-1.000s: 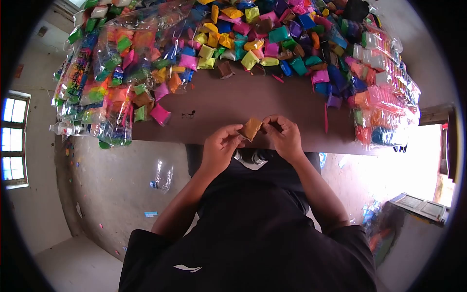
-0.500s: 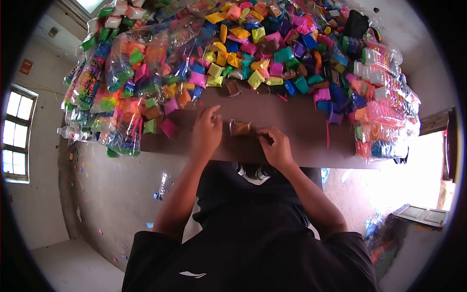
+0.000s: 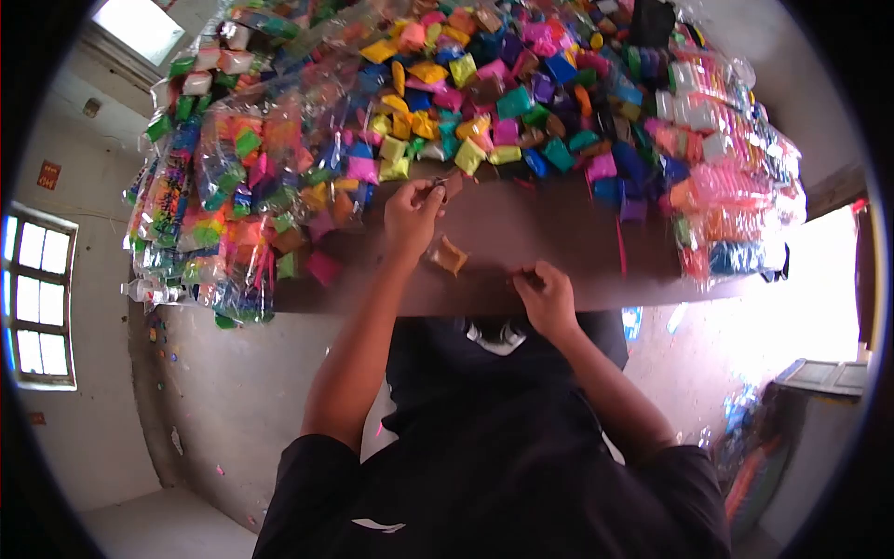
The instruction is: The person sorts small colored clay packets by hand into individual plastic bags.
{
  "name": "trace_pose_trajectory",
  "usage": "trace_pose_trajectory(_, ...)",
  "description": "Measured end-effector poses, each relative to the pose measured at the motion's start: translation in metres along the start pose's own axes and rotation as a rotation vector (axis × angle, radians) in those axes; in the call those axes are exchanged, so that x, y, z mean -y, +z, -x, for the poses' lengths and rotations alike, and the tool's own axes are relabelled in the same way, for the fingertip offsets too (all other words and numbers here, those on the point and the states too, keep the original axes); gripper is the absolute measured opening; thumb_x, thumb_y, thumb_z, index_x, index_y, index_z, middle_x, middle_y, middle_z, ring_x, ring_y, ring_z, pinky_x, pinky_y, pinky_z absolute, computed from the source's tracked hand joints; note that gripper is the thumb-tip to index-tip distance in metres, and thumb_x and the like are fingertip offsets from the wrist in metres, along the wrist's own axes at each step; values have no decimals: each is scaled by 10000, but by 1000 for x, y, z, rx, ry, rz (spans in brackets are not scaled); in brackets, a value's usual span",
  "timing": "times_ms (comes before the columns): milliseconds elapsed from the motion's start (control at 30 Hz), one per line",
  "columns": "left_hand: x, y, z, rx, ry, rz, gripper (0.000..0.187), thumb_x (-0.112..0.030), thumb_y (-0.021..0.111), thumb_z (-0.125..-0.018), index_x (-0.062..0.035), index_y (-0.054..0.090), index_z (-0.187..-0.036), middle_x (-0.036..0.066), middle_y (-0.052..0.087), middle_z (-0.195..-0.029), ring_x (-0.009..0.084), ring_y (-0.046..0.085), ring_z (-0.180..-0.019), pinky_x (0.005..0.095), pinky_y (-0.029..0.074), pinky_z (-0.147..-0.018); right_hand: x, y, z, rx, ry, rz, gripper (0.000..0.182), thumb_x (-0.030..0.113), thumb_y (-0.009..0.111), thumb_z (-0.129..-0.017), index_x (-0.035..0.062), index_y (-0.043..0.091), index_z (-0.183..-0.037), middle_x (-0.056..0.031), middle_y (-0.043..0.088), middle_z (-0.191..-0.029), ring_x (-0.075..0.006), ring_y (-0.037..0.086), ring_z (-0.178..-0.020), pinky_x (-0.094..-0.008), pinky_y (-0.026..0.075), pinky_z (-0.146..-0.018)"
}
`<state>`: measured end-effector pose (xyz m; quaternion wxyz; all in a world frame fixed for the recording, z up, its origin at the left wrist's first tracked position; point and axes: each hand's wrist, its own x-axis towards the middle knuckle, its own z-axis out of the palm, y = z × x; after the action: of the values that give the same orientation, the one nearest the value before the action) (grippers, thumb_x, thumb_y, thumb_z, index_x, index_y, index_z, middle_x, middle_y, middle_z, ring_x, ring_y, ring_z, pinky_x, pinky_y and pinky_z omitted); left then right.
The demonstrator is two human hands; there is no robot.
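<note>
My left hand (image 3: 416, 216) is at the near edge of the pile, its fingers closed on a small dark brown packet (image 3: 452, 186). Just below and to the right of that hand, an orange-brown packet in clear wrap (image 3: 449, 256) lies on the brown table (image 3: 503, 219). Farther right, near the table's front edge, my right hand (image 3: 545, 293) has thumb and fingertips pressed together; whether anything is between them is too small to make out.
A heap of colourful wrapped packets (image 3: 507, 102) covers the back of the table. Clear bags of packets (image 3: 247, 140) stand at the left, and stacked pink and white bags (image 3: 736, 191) at the right. A red strip (image 3: 622, 247) lies right of centre.
My left hand has reached forward to the heap and closed on the dark brown packet. The orange-brown packet has turned on the table. My right hand has moved slightly right and nearer the edge.
</note>
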<state>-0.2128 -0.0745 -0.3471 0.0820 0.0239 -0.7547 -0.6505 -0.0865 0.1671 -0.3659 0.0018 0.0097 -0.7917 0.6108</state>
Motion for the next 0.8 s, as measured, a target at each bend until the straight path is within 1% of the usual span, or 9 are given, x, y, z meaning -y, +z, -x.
trace_pose_trajectory(100, -20, 5, 23, 85, -83, 52, 182, -104, 659, -1012, 48, 662, -1112, 83, 716, -977, 144, 694, -836, 300, 598, -724, 2, 4, -11, -33, 0, -61, 97, 31, 676, -918, -24, 723, -982, -115, 730, -882, -185, 713, -840, -332, 545, -738)
trace_pose_trajectory(133, -24, 5, 30, 126, -160, 263, 164, -108, 651, -1020, 18, 655, -1124, 86, 710, -1017, 160, 701, -886, 315, 595, -781, 7, 1, -15, 42, 1, -38, 158, 10, 614, -991, -34, 671, -1131, -59, 727, -954, -123, 704, -886, -265, 558, -803)
trace_pose_trajectory(167, -30, 6, 38, 166, -236, 474, 148, -113, 643, -1028, -12, 648, -1136, 88, 704, -1057, 176, 708, -935, 330, 591, -838, 18, 2, -19, 41, 3, -39, 158, 10, 614, -991, -34, 671, -1131, -59, 727, -954, -123, 704, -886, -265, 558, -803)
trace_pose_trajectory(233, -55, 8, 63, 195, -348, 562, 127, -118, 637, -1032, -35, 646, -1128, 80, 698, -1077, 188, 705, -965, 350, 588, -864, 43, 7, -21, -35, 41, -505, 306, 25, 667, -958, -54, 643, -1252, -104, 727, -1065, -165, 696, -925, -317, 572, -813)
trace_pose_trajectory(267, -65, 10, 74, 225, -452, 653, 107, -124, 631, -1036, -59, 644, -1120, 72, 692, -1097, 199, 702, -994, 371, 586, -890, 54, 5, -21, -44, 44, -503, 306, 25, 667, -958, -54, 643, -1252, -104, 727, -1065, -165, 696, -925, -317, 572, -813)
trace_pose_trajectory(433, -71, 17, 111, 263, -427, 735, 105, -129, 620, -1041, -83, 625, -1135, 50, 683, -1142, 204, 702, -1032, 381, 583, -907, 69, -11, -13, 129, 118, -681, 429, 69, 668, -1009, -35, 549, -1408, -78, 700, -1104, -152, 674, -967, -318, 565, -891)
trace_pose_trajectory(600, -78, 23, 128, 256, -353, 654, 153, -151, 623, -1045, -77, 601, -1177, 50, 681, -1149, 207, 701, -1061, 382, 590, -896, 66, -15, -5, 69, 119, -609, 380, 37, 679, -978, -66, 599, -1335, -93, 712, -1080, -155, 684, -938, -299, 557, -875)
trace_pose_trajectory(767, -73, 33, 151, 189, -495, 634, 193, -166, 602, -1058, -57, 594, -1217, 68, 680, -1128, 205, 707, -1040, 398, 608, -864, 55, -15, 16, -38, 60, -506, 297, -1, 711, -929, -72, 684, -1216, -100, 743, -1030, -153, 708, -902, -289, 559, -814)
trace_pose_trajectory(800, -71, 33, 153, 241, -528, 592, 255, -218, 637, -1047, -13, 591, -1191, 87, 674, -1091, 200, 713, -977, 369, 614, -842, 51, -17, 21, -32, -10, -312, 259, -9, 721, -920, -59, 707, -1174, -100, 751, -1006, -150, 713, -888, -288, 560, -799)
